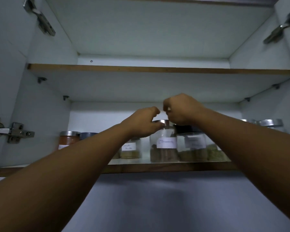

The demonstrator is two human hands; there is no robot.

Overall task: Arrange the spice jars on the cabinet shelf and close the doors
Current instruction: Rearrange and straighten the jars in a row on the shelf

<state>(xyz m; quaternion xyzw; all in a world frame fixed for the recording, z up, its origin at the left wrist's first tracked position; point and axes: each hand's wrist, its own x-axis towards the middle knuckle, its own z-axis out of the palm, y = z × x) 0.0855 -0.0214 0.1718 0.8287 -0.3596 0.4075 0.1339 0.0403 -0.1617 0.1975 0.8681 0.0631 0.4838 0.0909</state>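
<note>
Spice jars stand in a row on the lower shelf of an open cabinet, seen from below. Both doors are swung wide, with a hinge on the left wall and two more hinges higher up on either side.

The centre jar has a steel lid, a white label too blurred to read, and brown pieces inside. It sits near the shelf's front edge. The left hand grasps it at the lid, with the thumb against the rim and the fingers arched over the top. The right hand hovers just above the same lid, clenched, with its fingertips bunched together. Whether they pinch anything, I cannot tell.

Just right of the centre jar is a black-lidded jar with yellowish contents, and beyond it a jar of green spice, partly behind the right forearm. To the left, a labelled jar shows below the left wrist. Farther left stand an orange-filled jar and a dark-lidded one beside it. Another steel lid shows at the far right.

The upper shelf runs across above both hands.
</note>
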